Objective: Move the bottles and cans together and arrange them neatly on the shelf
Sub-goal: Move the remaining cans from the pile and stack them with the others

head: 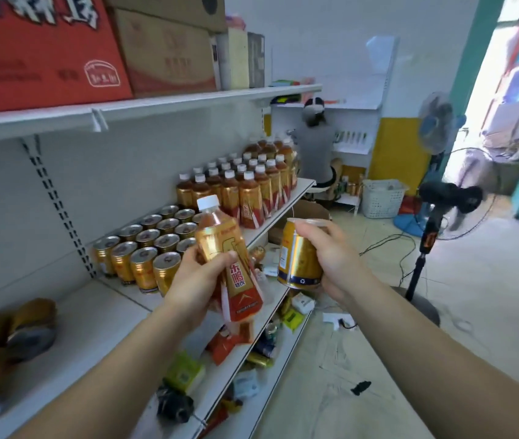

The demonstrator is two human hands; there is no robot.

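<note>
Item, left hand [198,280]: fingers [220,258] and thumb clamped round the waist of one gold-labelled bottle [217,236], white cap up, tilted, held clear of the shelf [99,315]. Item, right hand [334,261]: fingers [307,229] curled over the rim and side of one gold can [296,258], tilted, held in the air just to the right of the bottle, the two not touching. Just beyond the left fingers, on the shelf: block of cans [153,245], upright, in tidy rows, its right side partly hidden behind the held bottle. Further beyond both sets of fingers, same shelf: block of bottles [245,188], white-capped, upright, rows close and regular, running toward the far end. Well to the left of the left fingers, at the near end of the shelf: loose stock [14,324], brown and gold, lying on its side, too blurred to tell bottles from cans. Below the fingers: lower shelf [283,369], mixed packets and a few fallen containers, unsorted. Above the fingers: cartons [163,52] on the top board. Far beyond the fingers: a person [313,144] facing another rack. Status, by judgement: most stock is grouped and squared. Outstanding are the two pieces in hand, each to join its own block, and the loose stock at the near end, possibly also strays on the lower shelf.
</note>
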